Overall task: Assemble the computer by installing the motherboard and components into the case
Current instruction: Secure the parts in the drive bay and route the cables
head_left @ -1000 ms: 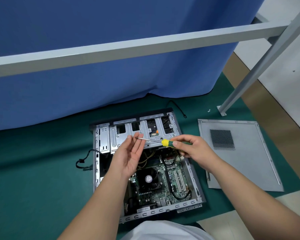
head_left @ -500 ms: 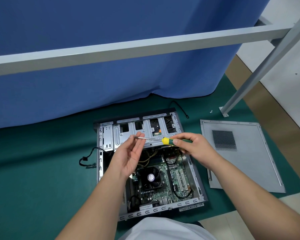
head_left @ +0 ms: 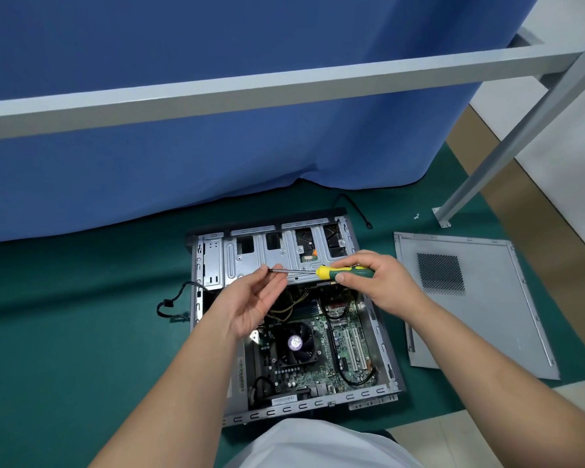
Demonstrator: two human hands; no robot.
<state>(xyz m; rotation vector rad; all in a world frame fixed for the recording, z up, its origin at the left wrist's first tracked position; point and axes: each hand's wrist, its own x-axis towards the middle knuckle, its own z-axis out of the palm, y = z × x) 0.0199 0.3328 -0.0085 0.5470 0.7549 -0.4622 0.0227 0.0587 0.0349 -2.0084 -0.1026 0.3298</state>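
Screwdriver [head_left: 331, 272] handle sits gripped in the right hand [head_left: 382, 282]; left hand [head_left: 250, 304] pinches its tip above the open computer case [head_left: 382, 336].

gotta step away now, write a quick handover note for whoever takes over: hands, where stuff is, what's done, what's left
Right hand grips the screwdriver by its handle, held level above the case.
Left hand is at the screwdriver's tip, fingers around it; whether it holds a screw can't be seen.
Motherboard already lies in the open case on the green mat.
Side panel lies off, right of the case.
Left: screw things down as needed, refit the panel.
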